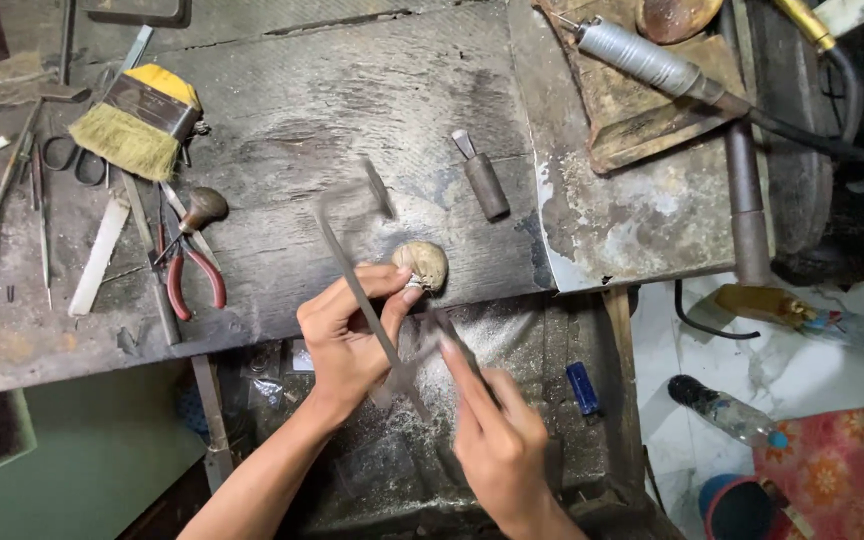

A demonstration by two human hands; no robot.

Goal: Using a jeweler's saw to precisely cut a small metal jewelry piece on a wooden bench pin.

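My left hand (pixel 347 335) pinches a small metal piece (pixel 414 284) against a rounded wooden bench peg (pixel 424 262) at the front edge of the worn workbench (pixel 352 100). My right hand (pixel 502 440) grips the handle of a thin metal saw frame (pixel 352 260). The frame runs up and to the left past my left hand and is blurred by motion. The small piece is mostly hidden by my fingertips.
On the bench lie a yellow-handled brush (pixel 137 125), red-handled pliers (pixel 194 280), scissors (pixel 72 160), a dark-handled graver (pixel 482 180) and a rotary handpiece (pixel 642 60). A dusty catch tray (pixel 522 330) holds a blue lighter (pixel 582 388). A plastic bottle (pixel 727 410) lies on the floor.
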